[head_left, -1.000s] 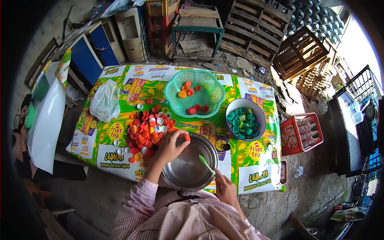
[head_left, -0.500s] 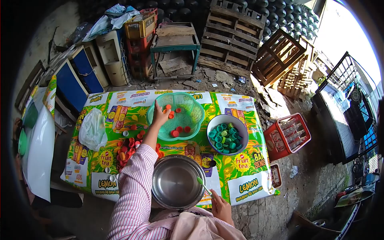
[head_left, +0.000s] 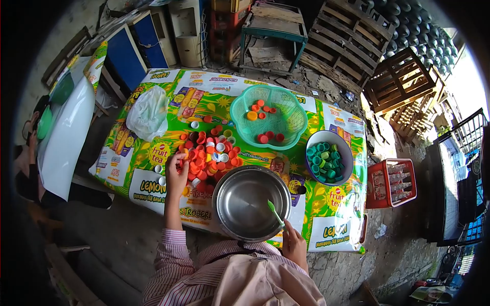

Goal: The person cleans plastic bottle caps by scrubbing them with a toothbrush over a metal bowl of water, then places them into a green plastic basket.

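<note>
My left hand (head_left: 177, 172) is at the left edge of a pile of bottle caps (head_left: 204, 164), mostly red with some white and orange. Its fingers are curled against the caps; whatever they pinch is hidden. Gripped in my right hand (head_left: 294, 244) is a slim light-green tool (head_left: 276, 213) with a narrow pointed head, tilted over the rim of a steel bowl (head_left: 220, 223). Nothing shows inside that bowl. Behind it, a green plastic basket (head_left: 292, 115) holds several red caps and an orange one (head_left: 252, 116). Green caps (head_left: 325, 160) fill a white bowl with a dark rim (head_left: 350, 166).
A clear plastic bag (head_left: 148, 113) lies at the table's left, with loose white caps (head_left: 162, 180) near the front edge. A dark cap (head_left: 301, 189) sits right of the steel bowl. A red crate of bottles (head_left: 392, 183) stands beyond the table's right edge.
My left hand has left the green basket and come back to the pile of caps. The orange cap in the basket now shows. My right hand keeps the green tool. The view has shifted.
</note>
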`<state>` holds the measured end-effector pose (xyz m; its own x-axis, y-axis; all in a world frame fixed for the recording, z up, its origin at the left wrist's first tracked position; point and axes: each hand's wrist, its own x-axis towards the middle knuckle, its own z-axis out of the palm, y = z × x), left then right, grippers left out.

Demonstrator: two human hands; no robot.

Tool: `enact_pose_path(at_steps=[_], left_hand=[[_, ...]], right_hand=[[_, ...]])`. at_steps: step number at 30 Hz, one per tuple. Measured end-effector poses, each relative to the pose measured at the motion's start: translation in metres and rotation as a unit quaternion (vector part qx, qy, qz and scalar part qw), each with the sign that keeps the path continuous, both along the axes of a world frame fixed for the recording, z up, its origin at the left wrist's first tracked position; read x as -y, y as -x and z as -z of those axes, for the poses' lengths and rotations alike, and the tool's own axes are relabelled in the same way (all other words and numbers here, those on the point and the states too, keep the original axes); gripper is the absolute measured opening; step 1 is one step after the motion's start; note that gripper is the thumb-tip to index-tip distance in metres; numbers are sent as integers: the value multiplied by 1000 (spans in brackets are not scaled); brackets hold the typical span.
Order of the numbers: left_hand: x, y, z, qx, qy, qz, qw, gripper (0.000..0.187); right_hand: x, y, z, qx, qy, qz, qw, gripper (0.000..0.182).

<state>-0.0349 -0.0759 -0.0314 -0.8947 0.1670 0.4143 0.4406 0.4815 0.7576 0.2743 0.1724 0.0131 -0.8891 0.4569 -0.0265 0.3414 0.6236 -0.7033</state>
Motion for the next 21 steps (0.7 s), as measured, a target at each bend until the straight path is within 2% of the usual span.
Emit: enact_pose_path(at_steps=[2,6,8,9,12,16,19,21], left_hand=[[12,-25,-7,-24,70,-7,997,23],[28,-54,12,22,116,-1,993,29],[39,-63,26,83,173,-53,980,32],[43,-66,29,33,195,-79,977,37],[51,-75,31,40,248,-111,962,43],[60,-75,29,80,255,-126,955,51],[74,-73,37,124,298,-146,935,49],[79,-75,43,102,295,-130,941,45]], right_hand=[[1,3,3,3,2,-18,1000,44],[5,9,9,-24,2,-43,999,47],[9,12,4,-6,1,-52,999,48],[10,13,6,-25,1,-54,998,50],[14,12,7,-17,-2,-57,998,52],[16,12,8,-31,-4,-61,998,53],[16,11,9,-34,-4,-61,998,52],[16,11,7,-15,-5,-57,998,52]])
